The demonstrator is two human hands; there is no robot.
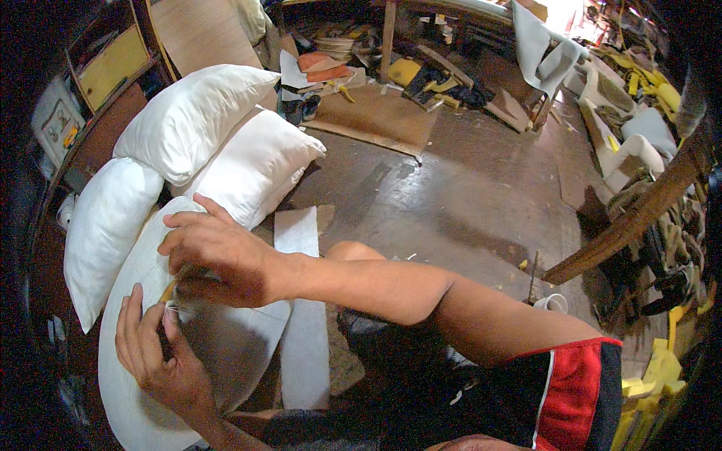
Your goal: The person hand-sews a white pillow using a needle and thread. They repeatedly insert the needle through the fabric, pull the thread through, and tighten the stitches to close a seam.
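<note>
L hand (162,353) pinches the edge of white cushion (128,406) lying on floor (451,195), lower left. R hand (218,259) just above, fingers closed on sth small and yellowish at same edge, can't tell what. Cushion looks soft, light, floppy; best gripped at seam/edge, not the belly. 3 more white pillows (195,120) stacked behind. White strip (301,331) beside the cushion.

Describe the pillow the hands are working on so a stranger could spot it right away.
Start at the stack of white pillows on the left of the workshop floor. The nearest pillow lies lowest, across the person's lap. Unlike the others, it has the left hand and right hand pinching its edge.
</note>
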